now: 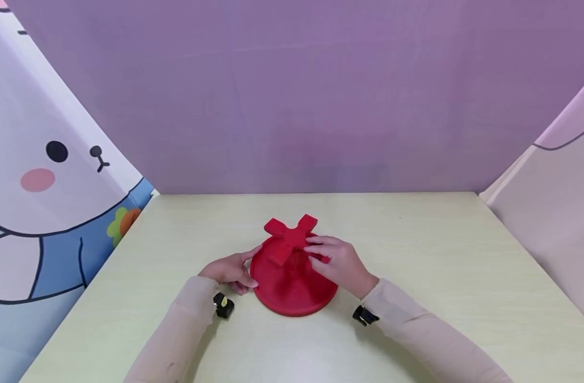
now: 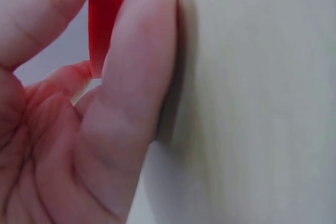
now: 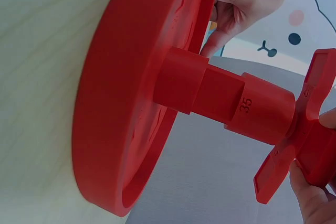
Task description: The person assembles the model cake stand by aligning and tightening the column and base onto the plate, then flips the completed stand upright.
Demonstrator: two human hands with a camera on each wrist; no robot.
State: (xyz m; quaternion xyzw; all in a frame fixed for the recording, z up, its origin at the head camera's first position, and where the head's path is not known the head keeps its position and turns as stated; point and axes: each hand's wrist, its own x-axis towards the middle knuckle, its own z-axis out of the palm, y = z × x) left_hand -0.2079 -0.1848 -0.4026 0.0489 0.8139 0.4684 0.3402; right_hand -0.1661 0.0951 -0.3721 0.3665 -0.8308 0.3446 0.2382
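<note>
A red round base [image 1: 294, 300] with a raised rim lies flat on the table. From its middle rises a thick red post [image 3: 218, 93], stepped in width and marked "35". Topping the post is a red cross-shaped knob [image 1: 292, 237] with flared arms. My right hand [image 1: 341, 266] pinches one arm of that knob between thumb and fingers. At the base's left side, my left hand [image 1: 230, 270] touches the rim with a spread thumb and finger. The left wrist view shows the left thumb [image 2: 139, 72] straight and low, close to the tabletop.
The pale wooden table [image 1: 440, 239] surrounds the base. Behind it stands a purple wall [image 1: 320, 96]. A cartoon-printed cloth [image 1: 57, 202] hangs on the left and another pale cloth [image 1: 550, 213] on the right. Each wrist carries a small black device.
</note>
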